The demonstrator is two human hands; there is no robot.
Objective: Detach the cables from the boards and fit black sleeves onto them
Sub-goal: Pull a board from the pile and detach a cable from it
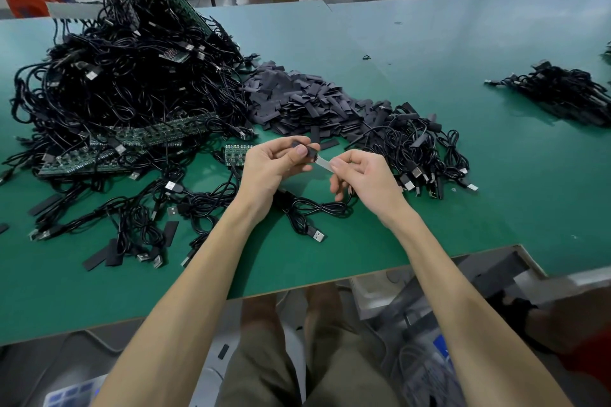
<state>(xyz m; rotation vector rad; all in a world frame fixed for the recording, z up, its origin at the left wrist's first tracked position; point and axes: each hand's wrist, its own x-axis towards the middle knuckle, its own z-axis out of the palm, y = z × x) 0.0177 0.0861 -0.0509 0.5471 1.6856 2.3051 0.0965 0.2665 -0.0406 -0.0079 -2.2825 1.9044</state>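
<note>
My left hand pinches a short black sleeve between thumb and fingers. My right hand pinches the pale strip end of a black cable, and that end meets the mouth of the sleeve. The cable trails under my hands to a USB plug on the green table. A big heap of cables on green boards fills the left. A pile of loose black sleeves lies behind my hands.
Sleeved cables lie in a tangle just right of my hands, and another bundle sits far right. Loose cables and sleeves litter the near left. A small green board lies by my left hand. The table's front edge runs below my forearms.
</note>
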